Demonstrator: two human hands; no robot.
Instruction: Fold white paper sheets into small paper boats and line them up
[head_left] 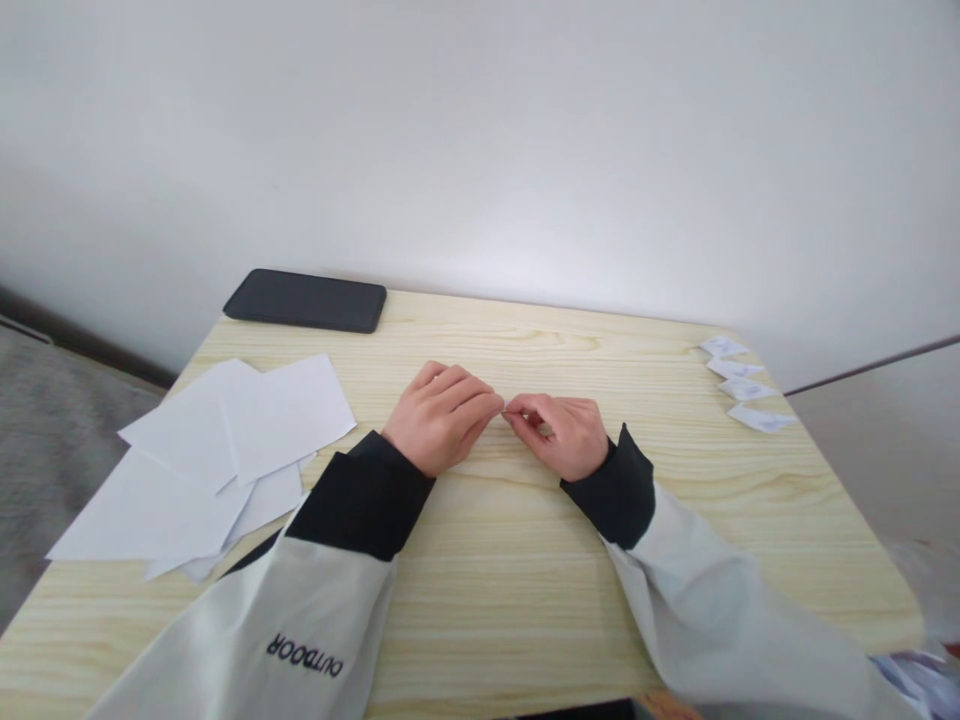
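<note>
Near the middle of the table, my left hand (448, 415) is closed, its fingers bent together and the fingertips turned to the right. Facing it, my right hand (564, 432) pinches with thumb and index finger. Where the fingertips meet, a tiny white sliver (505, 405) shows, which looks like the edge of a small piece of white paper. Most of it is hidden behind the fingers. White paper sheets (292, 415) lie loosely overlapped left of my left hand. Several small folded paper pieces (759, 417) stand in a row by the table's right edge.
A black phone (307, 300) lies flat at the back left of the wood-grain table (510, 600). Behind the table rises a white wall (480, 150). Something dark-edged shows at the bottom, and a crumpled patterned item (919, 680) is at the lower right.
</note>
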